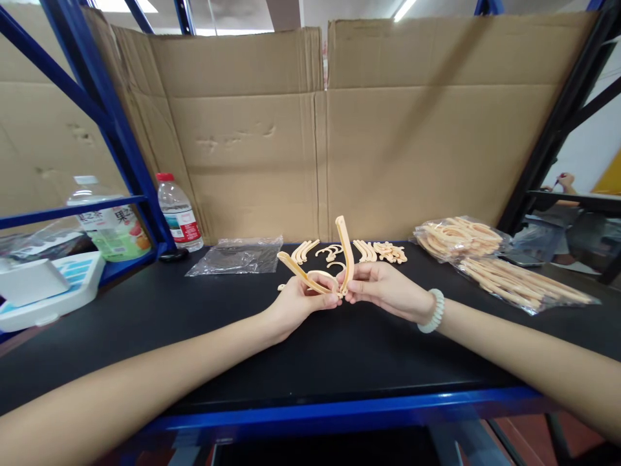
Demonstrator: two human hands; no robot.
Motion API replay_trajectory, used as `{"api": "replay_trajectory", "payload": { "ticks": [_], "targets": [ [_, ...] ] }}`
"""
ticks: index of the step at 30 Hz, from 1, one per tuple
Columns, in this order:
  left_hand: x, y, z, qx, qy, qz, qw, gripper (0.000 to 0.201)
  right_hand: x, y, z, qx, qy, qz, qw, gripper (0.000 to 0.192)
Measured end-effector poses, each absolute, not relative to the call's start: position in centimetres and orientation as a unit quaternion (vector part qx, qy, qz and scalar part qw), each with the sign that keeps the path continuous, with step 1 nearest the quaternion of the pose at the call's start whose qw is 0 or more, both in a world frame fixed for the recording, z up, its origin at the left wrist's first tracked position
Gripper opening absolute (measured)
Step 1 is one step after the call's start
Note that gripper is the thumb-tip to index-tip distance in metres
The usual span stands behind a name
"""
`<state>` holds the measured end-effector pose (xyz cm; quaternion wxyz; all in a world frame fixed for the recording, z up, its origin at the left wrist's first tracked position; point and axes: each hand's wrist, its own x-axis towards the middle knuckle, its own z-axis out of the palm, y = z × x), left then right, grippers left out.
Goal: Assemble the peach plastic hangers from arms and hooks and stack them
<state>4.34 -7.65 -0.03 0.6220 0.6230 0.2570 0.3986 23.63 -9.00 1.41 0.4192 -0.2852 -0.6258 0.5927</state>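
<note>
Two curved cream plastic strips meet at their lower ends between my hands, in a V shape above the black tabletop. My left hand (301, 303) is closed on the left curved strip (294, 266), which leans to the left. The right curved strip (345, 244) stands steeper, pinched by the fingers of my right hand (381, 288). Whether the two ends are joined or only touching, I cannot tell. Behind my hands lie more curved strips (305, 251), small hook-like pieces (332, 251), another row of strips (365, 250) and a pile of small parts (389, 252).
At the right lie clear bags of cream rings (458, 238) and long strips (524, 278). An empty clear bag (235, 256) and a red-capped bottle (178, 212) are at the left. Cardboard (252, 149) walls the back. Another person's hand (565, 181) shows far right.
</note>
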Motion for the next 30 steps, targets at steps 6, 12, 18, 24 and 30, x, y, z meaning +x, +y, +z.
{"api": "replay_trajectory", "payload": {
  "ticks": [6, 12, 18, 24, 30],
  "targets": [
    [4.3, -7.8, 0.2, 0.64, 0.251, 0.394, 0.61, 0.02, 24.0, -8.7, 1.2, -0.292, -0.676, 0.545, 0.402, 0.019],
    [4.3, -7.9, 0.2, 0.639, 0.26, 0.394, 0.608, 0.019, 24.0, -8.7, 1.6, -0.3, -0.696, 0.528, 0.384, 0.016],
    [4.4, -8.0, 0.0, 0.632, 0.249, 0.405, 0.612, 0.02, 23.7, -9.0, 1.7, -0.292, -0.714, 0.508, 0.383, 0.016],
    [4.6, -8.4, 0.0, 0.607, 0.274, 0.445, 0.599, 0.02, 23.2, -9.1, 0.9, -0.302, -0.718, 0.464, 0.422, 0.013],
    [4.8, -8.6, -0.2, 0.586, 0.278, 0.477, 0.593, 0.019, 22.8, -9.5, 0.4, -0.29, -0.719, 0.436, 0.456, 0.015]
  ]
}}
